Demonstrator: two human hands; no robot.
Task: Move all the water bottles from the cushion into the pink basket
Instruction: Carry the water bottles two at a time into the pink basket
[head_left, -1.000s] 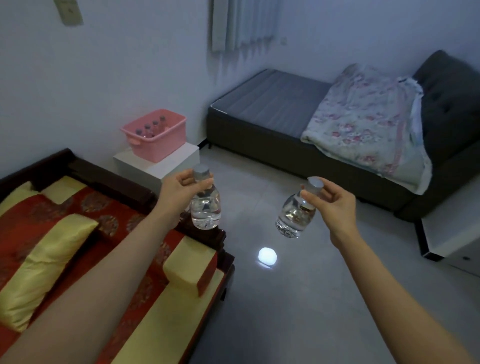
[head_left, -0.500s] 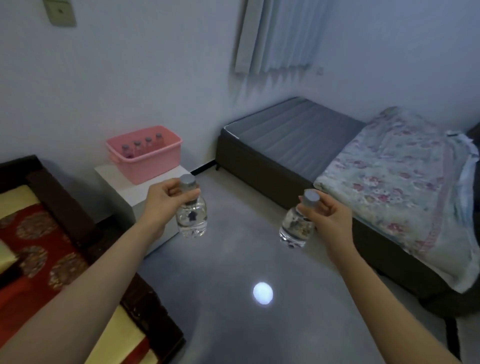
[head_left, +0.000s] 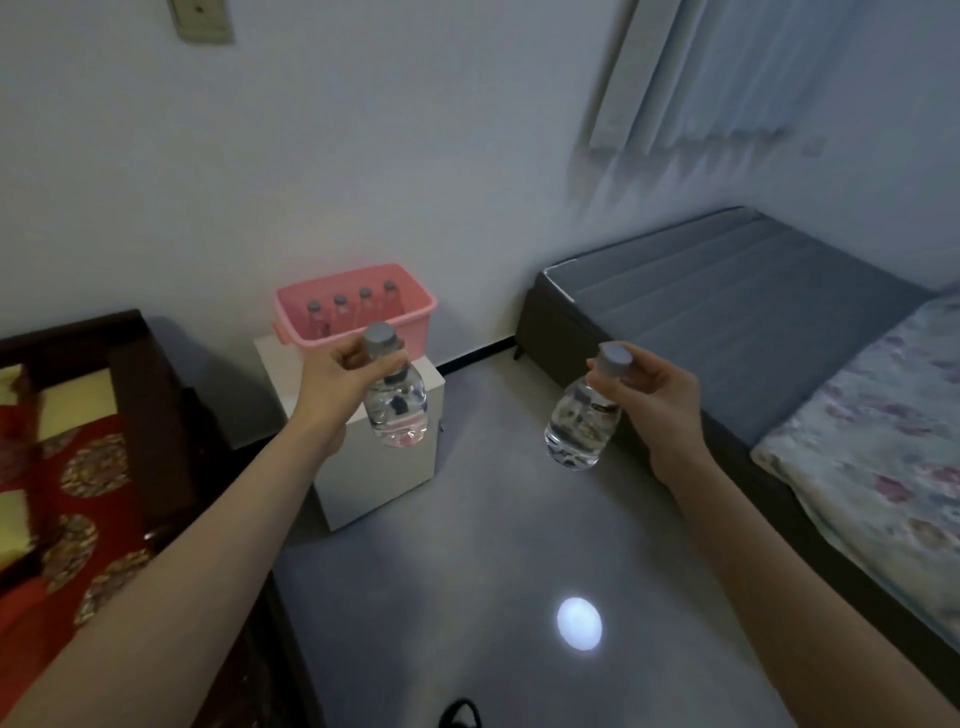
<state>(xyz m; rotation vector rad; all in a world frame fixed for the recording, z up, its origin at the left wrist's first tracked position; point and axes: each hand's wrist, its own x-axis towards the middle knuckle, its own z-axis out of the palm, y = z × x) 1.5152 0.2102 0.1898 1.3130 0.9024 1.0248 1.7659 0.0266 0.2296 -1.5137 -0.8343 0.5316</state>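
Grey floor is wide open ahead of you. Your left hand and right hand each pinch a water bottle by its neck; pink basket sits at 11 o'clock on the white bench, bed at 2.

2 bare forearms showed, 1 entering from 7 o'clock and 1 from 5 o'clock. No sleeve covered either arm up to the frame's edge. The left hand had slim fingers and carried no ring, band or watch at the wrist. The right hand was likewise unadorned, its wrist plain. Fingernails looked short, though blur and dim light hid any polish. Both forearms were smooth, without visible marks or tattoos. Nothing of the torso, legs or clothing came into view.
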